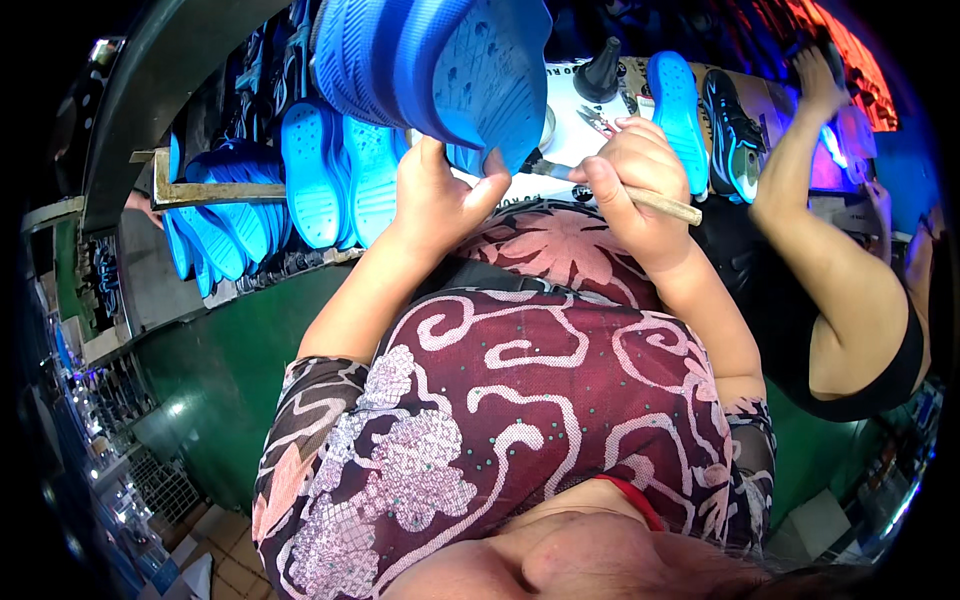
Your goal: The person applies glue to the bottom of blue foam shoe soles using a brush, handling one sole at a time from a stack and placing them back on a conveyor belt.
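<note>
My left hand (445,195) grips the near end of a blue shoe sole (500,75), its thumb over the rim. The sole is tilted up, with its ridged side wall to the left and its hollow inner face to the right. Closed around the pale wooden handle of a brush (665,205) is my right hand (640,180). The brush's dark tip points left, close to the sole's lower edge; whether they touch I cannot tell. Below both lies white printed paper (567,115) on the workbench.
More blue soles (312,175) lie left, beside a wooden bar (225,195). A black cone-shaped object (598,75) stands behind. Right of it are another blue sole (675,120) and a black shoe (732,135). A co-worker's bare arm (825,230) reaches in at the right.
</note>
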### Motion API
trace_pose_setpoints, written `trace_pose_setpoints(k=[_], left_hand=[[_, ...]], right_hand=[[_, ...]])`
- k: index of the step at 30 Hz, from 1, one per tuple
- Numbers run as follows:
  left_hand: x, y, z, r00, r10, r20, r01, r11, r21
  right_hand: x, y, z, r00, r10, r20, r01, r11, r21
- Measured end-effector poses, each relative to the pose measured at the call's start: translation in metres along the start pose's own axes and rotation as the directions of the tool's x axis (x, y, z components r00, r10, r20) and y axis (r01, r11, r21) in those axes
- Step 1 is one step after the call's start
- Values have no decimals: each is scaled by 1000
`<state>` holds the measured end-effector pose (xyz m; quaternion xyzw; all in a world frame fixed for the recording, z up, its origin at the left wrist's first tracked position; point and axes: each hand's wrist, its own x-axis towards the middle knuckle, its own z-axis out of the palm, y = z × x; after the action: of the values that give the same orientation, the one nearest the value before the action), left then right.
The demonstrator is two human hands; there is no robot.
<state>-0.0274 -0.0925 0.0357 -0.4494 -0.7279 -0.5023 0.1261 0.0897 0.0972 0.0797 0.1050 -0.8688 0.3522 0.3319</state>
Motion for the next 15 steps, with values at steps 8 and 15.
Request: trace_pose_setpoints(k=[8,15], left_hand=[[4,0,3,993,111,-30,-112,994,-13],[12,11,3,989,111,-102,-113,994,-6]], right_hand=[[-4,-4,3,999,0,46,2,999,-39],[-2,-4,1,991,119,-55,-114,990,78]])
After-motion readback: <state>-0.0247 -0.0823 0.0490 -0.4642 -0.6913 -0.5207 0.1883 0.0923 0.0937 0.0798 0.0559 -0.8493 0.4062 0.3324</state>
